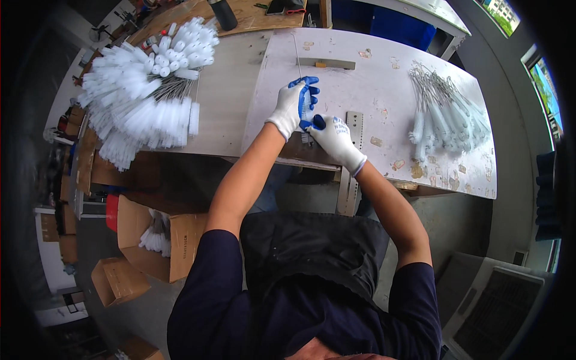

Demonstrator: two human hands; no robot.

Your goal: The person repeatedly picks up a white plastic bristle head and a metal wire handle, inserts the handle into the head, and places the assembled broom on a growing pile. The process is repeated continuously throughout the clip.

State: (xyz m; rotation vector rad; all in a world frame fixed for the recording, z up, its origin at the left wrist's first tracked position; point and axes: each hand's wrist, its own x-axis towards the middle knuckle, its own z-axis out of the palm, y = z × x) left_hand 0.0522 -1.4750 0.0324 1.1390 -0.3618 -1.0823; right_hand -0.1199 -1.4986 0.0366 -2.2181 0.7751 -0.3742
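Note:
My left hand [290,108], in a white glove with blue-coated fingers, is closed around a wire-handled brush [305,101] with pale bristles. The brush's thin wire handle [297,57] points away from me, above the glove. My right hand [334,140], gloved the same way, is closed at the near end of the bristles, its thumb and fingers pinching there. Part of the brush is hidden by the fingers. Just under both hands lies a dark patch [300,150] at the table's near edge.
A large heap of white brushes [150,114] covers the table's left side. Another pile of brushes [447,123] lies right. A flat metal bar [336,64] is beyond my hands, and a perforated metal strip [354,129] beside the right one. Cardboard boxes [183,246] stand lower left.

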